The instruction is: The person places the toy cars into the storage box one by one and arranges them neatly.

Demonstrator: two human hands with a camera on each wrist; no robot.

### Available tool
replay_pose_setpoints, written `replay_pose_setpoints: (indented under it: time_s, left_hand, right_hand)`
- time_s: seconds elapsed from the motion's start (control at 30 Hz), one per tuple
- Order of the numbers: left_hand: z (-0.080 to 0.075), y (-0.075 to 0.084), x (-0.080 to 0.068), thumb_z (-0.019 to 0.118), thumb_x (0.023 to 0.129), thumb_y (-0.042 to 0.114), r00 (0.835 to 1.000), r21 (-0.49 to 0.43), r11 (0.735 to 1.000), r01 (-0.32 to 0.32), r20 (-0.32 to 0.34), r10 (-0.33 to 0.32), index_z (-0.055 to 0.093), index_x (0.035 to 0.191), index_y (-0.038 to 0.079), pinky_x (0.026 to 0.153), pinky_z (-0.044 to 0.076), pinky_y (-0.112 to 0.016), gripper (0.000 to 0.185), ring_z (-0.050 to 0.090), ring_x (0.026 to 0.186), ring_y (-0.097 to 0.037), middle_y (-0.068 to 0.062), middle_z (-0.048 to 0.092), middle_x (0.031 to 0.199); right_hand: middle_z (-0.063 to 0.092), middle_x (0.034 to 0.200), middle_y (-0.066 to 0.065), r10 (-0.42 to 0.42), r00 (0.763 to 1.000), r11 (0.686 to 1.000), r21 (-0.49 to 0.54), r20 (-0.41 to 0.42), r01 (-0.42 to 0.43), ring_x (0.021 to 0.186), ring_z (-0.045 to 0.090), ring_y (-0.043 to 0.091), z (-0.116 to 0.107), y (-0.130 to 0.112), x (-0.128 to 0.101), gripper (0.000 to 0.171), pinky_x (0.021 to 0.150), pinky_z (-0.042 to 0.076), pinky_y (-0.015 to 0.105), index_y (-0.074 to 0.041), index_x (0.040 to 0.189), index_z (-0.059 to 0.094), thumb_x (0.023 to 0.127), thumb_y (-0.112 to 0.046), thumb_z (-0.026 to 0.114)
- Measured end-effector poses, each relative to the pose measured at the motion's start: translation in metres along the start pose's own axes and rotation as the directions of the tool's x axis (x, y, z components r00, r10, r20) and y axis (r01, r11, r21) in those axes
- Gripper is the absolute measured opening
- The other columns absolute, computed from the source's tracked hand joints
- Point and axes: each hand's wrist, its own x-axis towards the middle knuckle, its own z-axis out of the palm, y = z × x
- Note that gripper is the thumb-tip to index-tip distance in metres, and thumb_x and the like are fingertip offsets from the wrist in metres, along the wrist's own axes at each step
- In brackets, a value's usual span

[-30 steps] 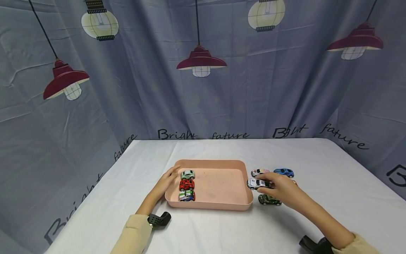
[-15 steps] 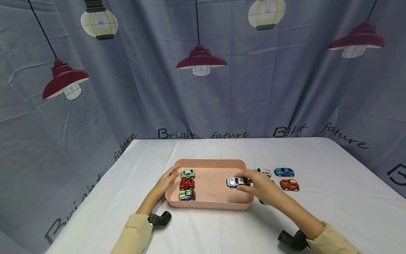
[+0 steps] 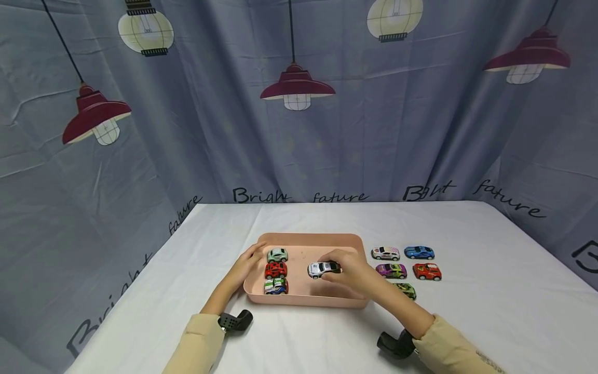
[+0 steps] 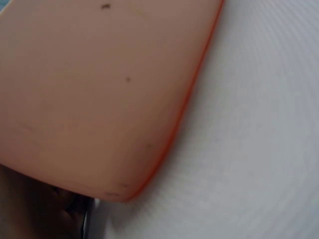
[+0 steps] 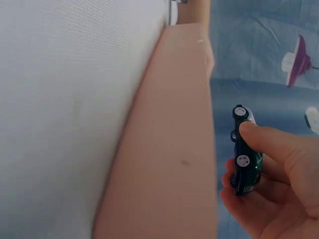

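Note:
A pink tray [image 3: 347, 243] lies on the white table. Along its left side stand three toy cars: a pale green car [image 3: 277, 255], a red car [image 3: 275, 270] and a green-and-white car [image 3: 275, 286]. My right hand [image 3: 344, 270] pinches a white toy car [image 3: 322, 268] over the middle of the tray; the right wrist view shows the car's dark underside [image 5: 245, 159] between thumb and fingers, above the tray wall [image 5: 164, 149]. My left hand [image 3: 246, 264] rests on the tray's left rim, fingers laid over it. The left wrist view shows only the tray's outer wall [image 4: 99, 99] close up.
Right of the tray, several toy cars stand in rows on the table: a white one [image 3: 385, 253], a blue one [image 3: 419, 252], a purple one [image 3: 391, 270], a red one [image 3: 427, 271] and a camouflage one [image 3: 406, 290]. A lamp-printed curtain hangs behind.
My right hand has carried the white car leftward from the table beside the tray, over the right rim, to the tray's middle. My left hand has stayed on the left rim.

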Motion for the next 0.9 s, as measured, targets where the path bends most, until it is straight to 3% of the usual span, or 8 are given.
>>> replay_pose_setpoints:
  time_s: [0.1,0.2,0.23,0.33,0.6,0.9]
  left_hand:
    - [0.0,-0.001,-0.001,0.038,0.098,0.025,1.0,-0.005,1.0,0.006,0.005,-0.006,0.036,0.139,0.007,0.111,0.016,-0.056,0.045,0.018,0.137,-0.04,-0.02,0.025,0.148]
    - [0.0,-0.004,-0.003,0.039,0.097,0.031,0.999,-0.007,0.999,-0.031,0.008,0.031,0.038,0.138,0.012,0.109,0.016,-0.06,0.046,0.018,0.136,-0.043,-0.021,0.025,0.148]
    - [-0.001,-0.005,-0.004,0.038,0.097,0.034,0.998,0.007,0.998,-0.07,0.01,0.069,0.038,0.139,0.014,0.108,0.021,-0.059,0.046,0.021,0.135,-0.043,-0.02,0.026,0.147]
    - [-0.001,-0.007,-0.005,0.038,0.096,0.038,0.994,0.013,0.994,-0.106,0.007,0.106,0.04,0.138,0.015,0.106,0.023,-0.061,0.048,0.024,0.133,-0.045,-0.022,0.028,0.146]
    - [0.001,-0.002,-0.001,0.038,0.098,0.025,1.0,0.002,1.0,0.018,-0.003,-0.018,0.036,0.139,0.008,0.111,0.017,-0.056,0.044,0.019,0.137,-0.04,-0.02,0.025,0.148]
    - [0.0,0.001,0.0,0.038,0.098,0.025,1.0,-0.002,1.0,0.014,-0.003,-0.014,0.037,0.139,0.008,0.11,0.02,-0.056,0.044,0.02,0.136,-0.04,-0.019,0.026,0.148]
  right_hand:
    - [0.066,0.095,0.0,0.066,0.997,0.998,0.001,0.035,-0.066,0.084,0.057,0.009,0.009,-0.002,0.003,0.025,0.07,0.048,0.023,-0.01,0.099,0.066,0.075,-0.014,0.072]
    - [0.066,0.094,-0.002,0.116,0.991,0.993,-0.011,0.064,-0.116,0.084,0.057,0.008,0.018,-0.004,0.005,0.024,0.073,0.05,0.026,-0.012,0.098,0.066,0.075,-0.016,0.072]
    - [0.066,0.094,-0.002,0.117,0.991,0.993,-0.016,0.071,-0.116,0.085,0.058,0.008,0.021,-0.004,0.006,0.023,0.074,0.05,0.027,-0.012,0.097,0.066,0.075,-0.016,0.072]
    - [0.066,0.094,-0.001,0.101,0.991,0.995,-0.022,0.089,-0.1,0.087,0.058,0.01,0.027,-0.004,0.007,0.023,0.078,0.05,0.032,-0.011,0.097,0.066,0.076,-0.017,0.072]
    - [0.065,0.094,-0.003,0.092,0.987,0.995,-0.059,0.134,-0.085,0.087,0.058,0.011,0.033,-0.006,0.012,0.023,0.077,0.05,0.033,-0.013,0.096,0.065,0.075,-0.021,0.073]
    - [0.063,0.095,-0.004,0.084,0.981,0.993,-0.091,0.172,-0.069,0.093,0.059,0.013,0.035,-0.009,0.016,0.023,0.08,0.05,0.035,-0.015,0.097,0.065,0.077,-0.024,0.072]
